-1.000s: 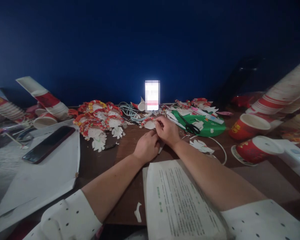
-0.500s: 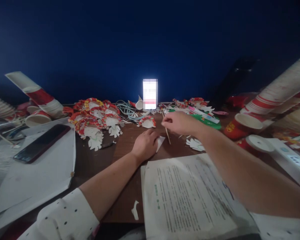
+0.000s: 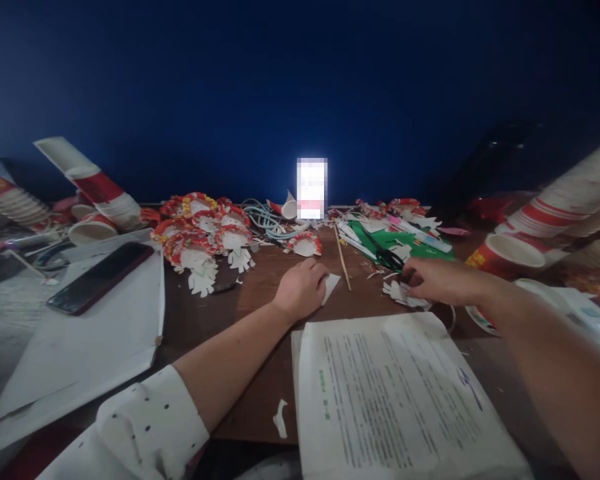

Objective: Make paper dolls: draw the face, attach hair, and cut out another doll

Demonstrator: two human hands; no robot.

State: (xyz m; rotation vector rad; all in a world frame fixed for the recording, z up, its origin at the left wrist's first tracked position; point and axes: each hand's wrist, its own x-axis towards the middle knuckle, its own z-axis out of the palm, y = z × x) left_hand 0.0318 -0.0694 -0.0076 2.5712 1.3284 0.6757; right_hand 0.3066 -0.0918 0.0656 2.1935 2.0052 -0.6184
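On the brown table, my left hand rests with its fingers curled over a small white paper piece, whose corner sticks out at its right side. My right hand reaches down at the right, fingers a little apart, over a white fringed paper cutout. Close to its fingertips lie dark-handled scissors. Between my hands a thin wooden stick lies on the table. Printed sheets lie in front of me.
Red-and-white paper crafts are heaped at the back left. A lit screen stands at the back. A phone lies on a white board. Stacked paper cups lean at the right; green paper lies behind my right hand.
My right hand has let go of the wooden stick and moved right to the fringed cutout and scissors. The stick now lies on the table. My left hand keeps its place on the paper piece.
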